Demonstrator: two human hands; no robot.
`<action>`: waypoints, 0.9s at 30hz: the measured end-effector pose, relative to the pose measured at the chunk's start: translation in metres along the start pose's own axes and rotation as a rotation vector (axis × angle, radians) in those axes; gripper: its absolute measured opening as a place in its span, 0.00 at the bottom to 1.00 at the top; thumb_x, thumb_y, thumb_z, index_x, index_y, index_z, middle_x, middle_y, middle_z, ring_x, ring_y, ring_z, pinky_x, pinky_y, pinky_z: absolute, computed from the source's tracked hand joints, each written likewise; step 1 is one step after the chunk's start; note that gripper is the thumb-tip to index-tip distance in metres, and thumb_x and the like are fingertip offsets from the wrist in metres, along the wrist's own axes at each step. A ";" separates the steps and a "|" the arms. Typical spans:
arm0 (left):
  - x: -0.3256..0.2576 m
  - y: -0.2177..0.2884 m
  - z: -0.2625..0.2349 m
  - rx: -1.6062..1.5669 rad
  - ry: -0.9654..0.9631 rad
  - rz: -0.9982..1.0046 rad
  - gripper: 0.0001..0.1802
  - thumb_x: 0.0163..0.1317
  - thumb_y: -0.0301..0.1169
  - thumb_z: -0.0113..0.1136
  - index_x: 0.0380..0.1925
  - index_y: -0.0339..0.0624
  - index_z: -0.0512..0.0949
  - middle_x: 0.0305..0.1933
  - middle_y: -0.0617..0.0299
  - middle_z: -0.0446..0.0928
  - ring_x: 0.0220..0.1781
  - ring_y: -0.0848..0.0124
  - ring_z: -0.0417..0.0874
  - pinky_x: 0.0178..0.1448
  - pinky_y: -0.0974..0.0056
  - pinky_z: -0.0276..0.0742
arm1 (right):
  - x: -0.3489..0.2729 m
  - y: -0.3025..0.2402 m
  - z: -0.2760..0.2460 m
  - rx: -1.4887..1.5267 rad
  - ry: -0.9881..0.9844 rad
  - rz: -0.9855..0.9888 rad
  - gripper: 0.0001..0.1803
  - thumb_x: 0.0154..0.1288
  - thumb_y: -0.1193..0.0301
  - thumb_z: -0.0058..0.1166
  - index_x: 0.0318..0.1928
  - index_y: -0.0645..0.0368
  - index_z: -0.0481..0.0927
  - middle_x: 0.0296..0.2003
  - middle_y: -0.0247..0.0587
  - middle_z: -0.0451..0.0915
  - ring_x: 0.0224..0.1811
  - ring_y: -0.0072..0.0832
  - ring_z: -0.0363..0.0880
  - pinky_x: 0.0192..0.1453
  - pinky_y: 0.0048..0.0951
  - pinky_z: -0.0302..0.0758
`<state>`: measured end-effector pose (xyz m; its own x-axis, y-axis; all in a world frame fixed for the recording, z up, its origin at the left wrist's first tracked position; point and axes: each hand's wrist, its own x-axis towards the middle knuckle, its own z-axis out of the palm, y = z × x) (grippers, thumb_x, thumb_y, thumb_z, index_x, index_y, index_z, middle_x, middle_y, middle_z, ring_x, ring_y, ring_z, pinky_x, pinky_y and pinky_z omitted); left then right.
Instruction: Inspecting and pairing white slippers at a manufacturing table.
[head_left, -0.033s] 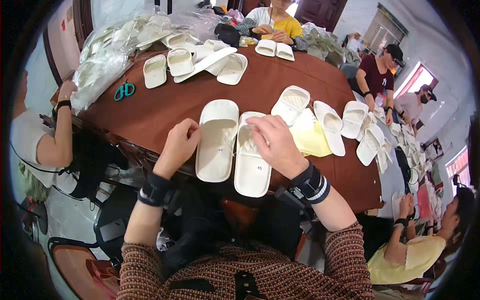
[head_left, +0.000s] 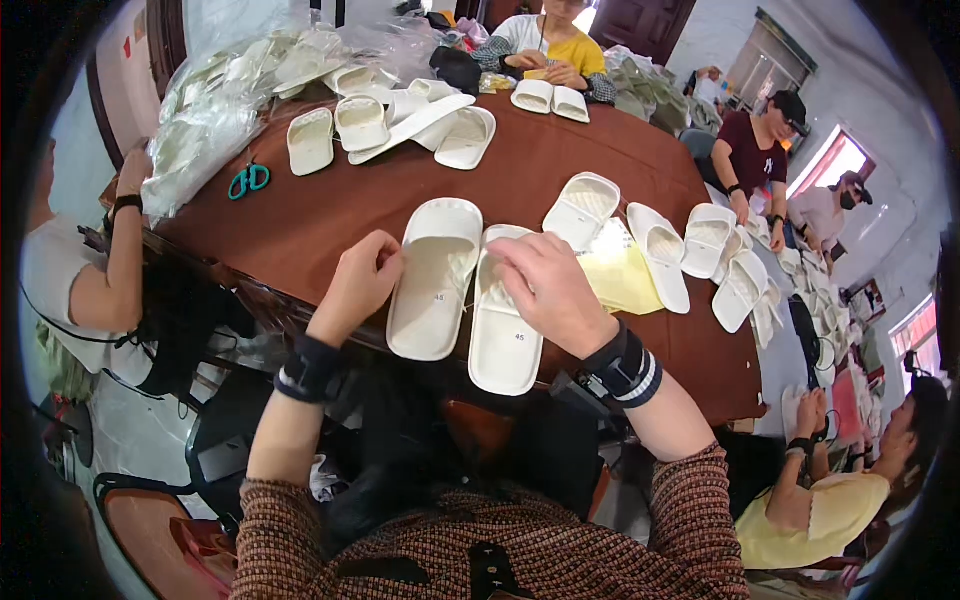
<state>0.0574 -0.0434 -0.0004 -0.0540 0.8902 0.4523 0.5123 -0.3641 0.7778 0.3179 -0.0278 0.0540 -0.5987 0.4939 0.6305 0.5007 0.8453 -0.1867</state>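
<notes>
A white slide slipper lies toe away from me on the table's near edge, tilted a little to the right. My left hand is at its left edge, fingers curled and fingertips against the side. Close beside it on the right is a matching slipper. Over that one's strap comes my right hand, palm down with bent fingers at the upper part; it hides much of the strap. Both slippers have small dark print on the footbed. Black bands circle my wrists.
Teal-handled scissors lie at the left. More white slippers sit at the back, with others around a yellow sheet at right. Plastic bags of slippers stand far left. Several co-workers surround the brown-covered table.
The left slipper has turned slightly, its toe shifting to the right and its heel to the left. My left hand has risen a little; my right hand has barely moved.
</notes>
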 end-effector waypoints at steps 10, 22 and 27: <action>0.014 -0.017 0.010 -0.050 -0.010 -0.063 0.10 0.65 0.30 0.55 0.34 0.31 0.78 0.29 0.59 0.79 0.32 0.76 0.76 0.39 0.68 0.74 | 0.021 -0.011 0.015 -0.178 -0.455 0.083 0.19 0.66 0.65 0.53 0.54 0.62 0.73 0.34 0.56 0.79 0.43 0.48 0.77 0.48 0.45 0.72; 0.022 -0.024 -0.003 -0.176 -0.067 -0.063 0.13 0.67 0.33 0.55 0.33 0.31 0.78 0.30 0.64 0.79 0.34 0.76 0.76 0.42 0.69 0.73 | 0.031 0.002 0.024 -0.153 -0.378 0.133 0.10 0.69 0.67 0.46 0.36 0.60 0.76 0.24 0.54 0.78 0.31 0.51 0.79 0.37 0.49 0.73; 0.021 -0.019 0.003 -0.195 -0.046 -0.014 0.11 0.65 0.31 0.55 0.33 0.31 0.79 0.30 0.60 0.80 0.35 0.75 0.78 0.41 0.68 0.74 | 0.020 0.000 -0.014 -0.165 -0.239 0.039 0.10 0.68 0.66 0.48 0.34 0.58 0.77 0.21 0.50 0.77 0.29 0.47 0.79 0.35 0.46 0.74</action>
<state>0.0496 -0.0172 -0.0069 -0.0188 0.9053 0.4243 0.3363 -0.3939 0.8554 0.3148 -0.0206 0.0767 -0.6976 0.5760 0.4260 0.6094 0.7898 -0.0699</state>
